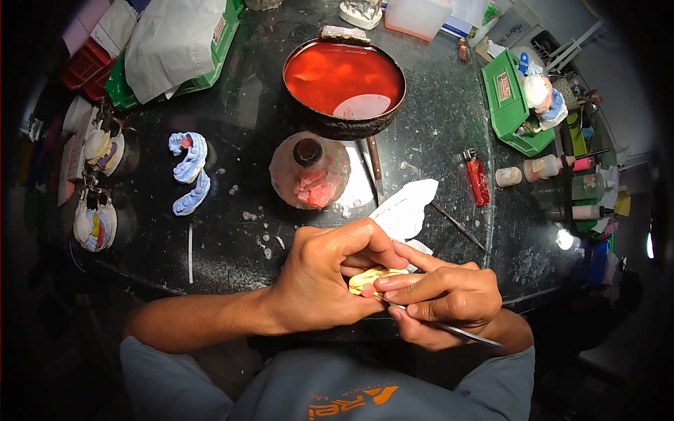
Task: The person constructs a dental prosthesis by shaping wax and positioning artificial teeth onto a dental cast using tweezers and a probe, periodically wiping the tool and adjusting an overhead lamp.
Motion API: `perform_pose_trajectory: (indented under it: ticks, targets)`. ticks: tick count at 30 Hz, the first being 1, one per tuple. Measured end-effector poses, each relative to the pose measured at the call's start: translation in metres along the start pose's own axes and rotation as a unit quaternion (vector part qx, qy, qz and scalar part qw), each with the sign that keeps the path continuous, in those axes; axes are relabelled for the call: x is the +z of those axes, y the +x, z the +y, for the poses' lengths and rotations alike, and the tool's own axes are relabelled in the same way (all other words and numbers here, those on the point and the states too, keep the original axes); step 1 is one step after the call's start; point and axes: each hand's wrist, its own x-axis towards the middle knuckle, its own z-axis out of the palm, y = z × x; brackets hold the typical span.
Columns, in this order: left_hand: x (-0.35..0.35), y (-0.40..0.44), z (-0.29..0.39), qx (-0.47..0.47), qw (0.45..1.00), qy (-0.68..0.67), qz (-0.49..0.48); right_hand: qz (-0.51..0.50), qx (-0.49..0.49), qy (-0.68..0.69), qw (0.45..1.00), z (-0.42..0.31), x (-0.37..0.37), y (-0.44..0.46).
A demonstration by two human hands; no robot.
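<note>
My left hand is closed around a yellow dental cast just beyond the table's near edge. A small bit of pink wax sits on the side of the cast. In my right hand is a thin metal dental carver, held like a pen with its tip at the cast beside the wax. The right fingers also rest against the cast, and both hands hide much of it. Behind them lies a crumpled white tissue.
A bowl of red liquid stands behind a round burner-like jar. Nearby are a wooden-handled knife, a red lighter and a thin tool. Bluish casts lie left; a green bin stands right.
</note>
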Motion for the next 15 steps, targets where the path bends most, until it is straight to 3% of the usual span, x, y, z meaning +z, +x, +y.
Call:
perform_pose_trajectory:
  ticks: [15]
  targets:
    - [0.0015,-0.0001,-0.0019,0.006,1.000,-0.006,0.006,-0.008,-0.002,0.000,1.000,-0.0005,-0.0003,0.0000]
